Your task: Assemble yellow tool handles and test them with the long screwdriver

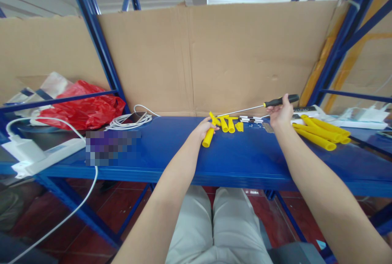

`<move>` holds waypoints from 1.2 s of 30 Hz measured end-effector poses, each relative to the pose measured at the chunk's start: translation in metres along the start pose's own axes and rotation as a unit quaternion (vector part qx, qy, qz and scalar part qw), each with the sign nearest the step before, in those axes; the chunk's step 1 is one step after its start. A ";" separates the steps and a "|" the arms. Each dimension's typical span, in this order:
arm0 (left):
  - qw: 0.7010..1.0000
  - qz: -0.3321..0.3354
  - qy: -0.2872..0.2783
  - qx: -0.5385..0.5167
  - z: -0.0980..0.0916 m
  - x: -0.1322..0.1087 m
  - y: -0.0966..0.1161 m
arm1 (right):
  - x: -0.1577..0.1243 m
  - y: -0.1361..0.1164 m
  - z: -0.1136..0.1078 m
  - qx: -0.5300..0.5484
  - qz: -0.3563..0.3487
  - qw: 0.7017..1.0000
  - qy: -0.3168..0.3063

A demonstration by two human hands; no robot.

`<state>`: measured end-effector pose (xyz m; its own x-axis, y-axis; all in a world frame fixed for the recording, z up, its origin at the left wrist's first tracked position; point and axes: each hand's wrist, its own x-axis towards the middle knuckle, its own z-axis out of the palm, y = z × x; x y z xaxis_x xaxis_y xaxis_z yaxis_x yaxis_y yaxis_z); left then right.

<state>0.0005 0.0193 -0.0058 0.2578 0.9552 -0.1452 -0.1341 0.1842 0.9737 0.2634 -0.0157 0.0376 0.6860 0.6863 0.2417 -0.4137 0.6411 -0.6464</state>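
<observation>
Pale trousers fill the near edge, with both bare forearms reaching out over them to the shelf – a blue steel deck that serves as the marker for everything else.

Cardboard stands upright along the shelf's back edge. At the shelf's far left a red bag lies crumpled, with a white power strip in front of it at the left front corner. On the shelf's right end lies a loose bundle of long tubes, yellow. A coiled white cable lies left of centre, near the back.

At the shelf's middle the left hand is curled around the upper end of a yellow tube, whose lower end slants toward the front edge and seems to touch the deck. Right of centre the right hand is closed on the black handle of a screwdriver, lifted above the shelf, with its shaft pointing left. Its tip hangs over some short pieces, also yellow, just beside the tube. A few pens lie under the shaft.

To handle this well, I would judge, the tube's free end should be braced on the shelf and held firmly – with the fingers clear of the tip – while the long shaft is guided slowly, since a far grip on the handle makes the point wander.
</observation>
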 end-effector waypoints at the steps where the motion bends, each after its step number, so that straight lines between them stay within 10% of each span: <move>1: 1.000 0.000 -0.001 0.002 0.000 0.000 0.000 | -0.003 0.000 0.003 0.000 -0.003 1.000 0.018; 36: 1.000 0.000 -0.004 0.025 0.002 -0.001 -0.001 | -0.010 0.002 0.006 -0.020 -0.040 0.999 0.022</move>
<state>0.0025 0.0180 -0.0060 0.2646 0.9535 -0.1444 -0.0856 0.1724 0.9813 0.2522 -0.0193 0.0377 0.7419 0.6173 0.2617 -0.3330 0.6781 -0.6552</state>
